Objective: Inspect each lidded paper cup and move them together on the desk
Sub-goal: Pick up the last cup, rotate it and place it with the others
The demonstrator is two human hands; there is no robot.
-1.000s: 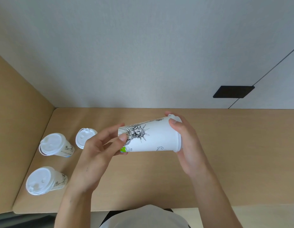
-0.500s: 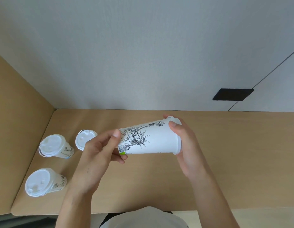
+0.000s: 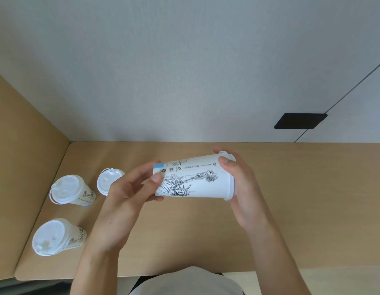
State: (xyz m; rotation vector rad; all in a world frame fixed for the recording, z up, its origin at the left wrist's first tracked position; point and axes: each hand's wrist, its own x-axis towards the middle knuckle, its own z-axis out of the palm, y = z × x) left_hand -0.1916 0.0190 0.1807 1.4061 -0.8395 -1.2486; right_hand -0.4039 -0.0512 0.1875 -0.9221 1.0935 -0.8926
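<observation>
Cup [image 3: 195, 177] is held sideways in mid-air above tabletop [image 3: 312, 209], btw both grips, prob. so its printed wall can be checked. L grip [image 3: 125, 194] pinches the narrow base w/ thumb and curled fingers; R grip [image 3: 242, 188] wraps the lid end. Smooth white tapered paper, black line drawing, plastic lid. Three more lidded cups [image 3: 72, 190] stand left of L grip, one partly behind it.

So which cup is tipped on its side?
The statue cup, held sideways between the left hand and right hand, lid pointing right. The back-left cup, front-left cup and half-hidden cup stand upright on the desk.
</observation>
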